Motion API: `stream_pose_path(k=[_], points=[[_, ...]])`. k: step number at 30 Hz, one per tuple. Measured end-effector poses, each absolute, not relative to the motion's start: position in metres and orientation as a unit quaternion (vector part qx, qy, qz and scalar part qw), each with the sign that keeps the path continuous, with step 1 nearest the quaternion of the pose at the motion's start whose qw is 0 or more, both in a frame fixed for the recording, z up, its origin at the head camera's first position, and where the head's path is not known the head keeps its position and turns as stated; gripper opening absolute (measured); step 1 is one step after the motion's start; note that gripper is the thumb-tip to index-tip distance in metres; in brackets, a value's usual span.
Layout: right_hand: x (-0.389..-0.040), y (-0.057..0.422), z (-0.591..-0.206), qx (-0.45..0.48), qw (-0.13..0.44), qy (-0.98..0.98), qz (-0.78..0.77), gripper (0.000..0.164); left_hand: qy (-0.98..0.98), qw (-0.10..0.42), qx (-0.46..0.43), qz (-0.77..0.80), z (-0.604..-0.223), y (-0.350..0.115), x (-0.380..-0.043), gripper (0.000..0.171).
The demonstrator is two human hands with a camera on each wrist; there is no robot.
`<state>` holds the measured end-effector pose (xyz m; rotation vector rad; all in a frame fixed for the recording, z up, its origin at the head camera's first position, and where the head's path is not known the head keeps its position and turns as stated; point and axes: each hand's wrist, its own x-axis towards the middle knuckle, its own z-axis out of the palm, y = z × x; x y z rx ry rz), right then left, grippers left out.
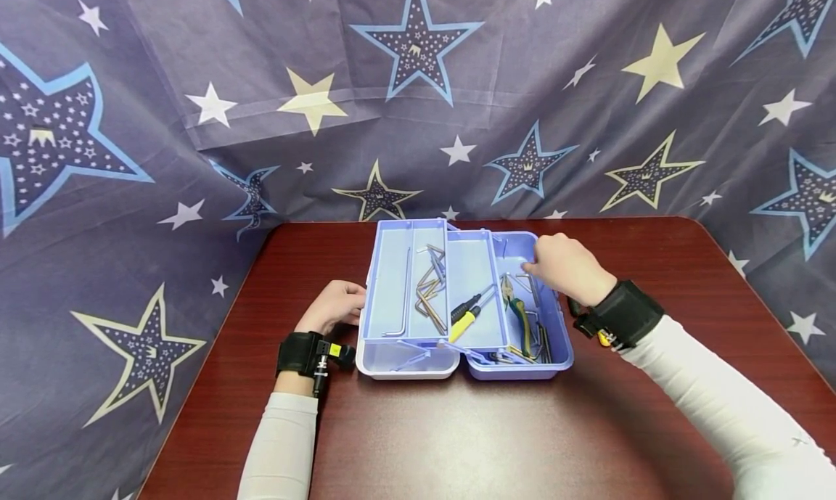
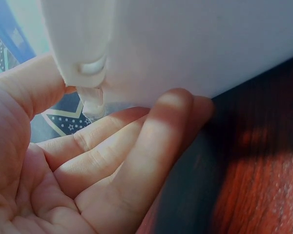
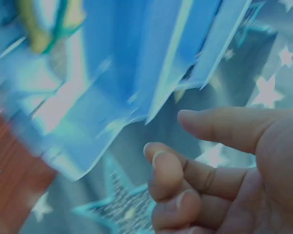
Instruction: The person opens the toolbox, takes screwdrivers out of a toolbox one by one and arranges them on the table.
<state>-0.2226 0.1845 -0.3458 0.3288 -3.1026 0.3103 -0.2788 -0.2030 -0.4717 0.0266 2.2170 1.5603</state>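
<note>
An open cantilever toolbox (image 1: 470,257), lavender with a white lid half, stands on the table. My left hand (image 1: 333,304) is at its left side; in the left wrist view, the fingers (image 2: 156,141) touch the white wall (image 2: 176,48) below a latch (image 2: 90,66). Above the right compartment hovers my right hand (image 1: 568,268); its fingers are loosely curled with nothing between them in the right wrist view. Green-handled pliers (image 1: 522,326) and several hex keys lie in that compartment. The middle tray holds a yellow-handled screwdriver (image 1: 464,326) and a black-handled one (image 1: 462,309).
The upper left tray has a long hex key (image 1: 407,297) and several shorter bent keys (image 1: 429,308). Under the box is a dark red wooden table (image 1: 509,435). A star-patterned curtain (image 1: 261,64) hangs close behind and on both sides.
</note>
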Motion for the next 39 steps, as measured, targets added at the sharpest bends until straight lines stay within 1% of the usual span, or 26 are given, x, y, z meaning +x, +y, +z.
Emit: stream_pose_path(k=[3,6,10,13,15,20,27,34,39], points=[[-0.217,0.165,-0.341,0.124,-0.001,-0.988,0.096,0.039,0.799,0.218,0.017,0.561,-0.458,-0.2,-0.272,0.026],[-0.213,0.148,-0.341,0.147,-0.003,-0.985,0.089,0.037,0.801,0.217,0.015,0.557,-0.457,-0.2,-0.272,0.026],[-0.209,0.129,-0.344,0.196,-0.017,-0.977,0.085,0.028,0.804,0.21,0.002,0.556,-0.471,-0.203,-0.279,0.026],[-0.207,0.118,-0.35,0.242,-0.026,-0.966,0.084,0.018,0.805,0.208,0.001,0.555,-0.473,-0.203,-0.279,0.025],[-0.206,0.113,-0.354,0.273,-0.024,-0.959,0.078,0.016,0.806,0.207,0.001,0.555,-0.474,-0.203,-0.279,0.024],[-0.201,0.105,-0.365,0.332,-0.012,-0.94,0.074,0.018,0.807,0.205,0.003,0.554,-0.477,-0.204,-0.28,0.022],[-0.198,0.1,-0.378,0.405,-0.01,-0.911,0.08,0.016,0.805,0.202,0.005,0.558,-0.478,-0.205,-0.283,0.022],[-0.202,0.098,-0.388,0.438,-0.001,-0.898,0.05,0.011,0.804,0.202,0.005,0.559,-0.476,-0.206,-0.282,0.022],[-0.205,0.1,-0.388,0.452,0.002,-0.89,0.052,0.009,0.804,0.205,0.011,0.558,-0.477,-0.205,-0.282,0.023]])
